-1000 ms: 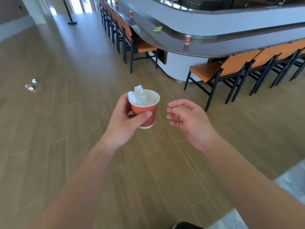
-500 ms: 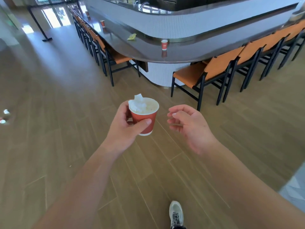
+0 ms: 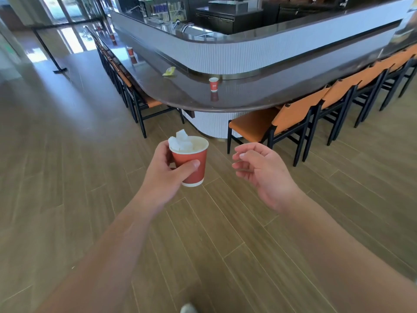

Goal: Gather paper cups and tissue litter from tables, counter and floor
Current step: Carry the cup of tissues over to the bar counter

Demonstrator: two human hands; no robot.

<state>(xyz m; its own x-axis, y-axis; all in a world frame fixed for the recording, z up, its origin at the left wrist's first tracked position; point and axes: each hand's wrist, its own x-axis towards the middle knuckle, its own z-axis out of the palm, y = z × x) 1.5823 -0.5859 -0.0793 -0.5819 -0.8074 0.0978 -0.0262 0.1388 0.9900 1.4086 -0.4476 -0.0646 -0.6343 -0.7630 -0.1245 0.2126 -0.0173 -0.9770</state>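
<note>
My left hand (image 3: 163, 175) grips a red paper cup (image 3: 191, 163) with crumpled white tissue (image 3: 180, 141) stuffed in its top. To the right of the cup, my right hand (image 3: 266, 175) hovers empty with its fingers loosely curled and apart. Ahead, a second red paper cup (image 3: 213, 84) stands upright on the dark curved counter (image 3: 248, 96). Farther left along that counter lies a yellow-green crumpled wrapper (image 3: 169, 71), and beyond it stand two more red cups (image 3: 130, 51), (image 3: 112, 36).
Orange-seated black chairs (image 3: 282, 125) line the counter on the right, and another row (image 3: 137, 102) lines its left side. A black stanchion post (image 3: 48, 51) stands far left on the wooden floor (image 3: 67, 177). A shoe tip (image 3: 188, 308) shows at the bottom edge.
The view has swung right and closer to the counter; the floor litter at far left has left the frame. Both hands keep their pose, cup still held.
</note>
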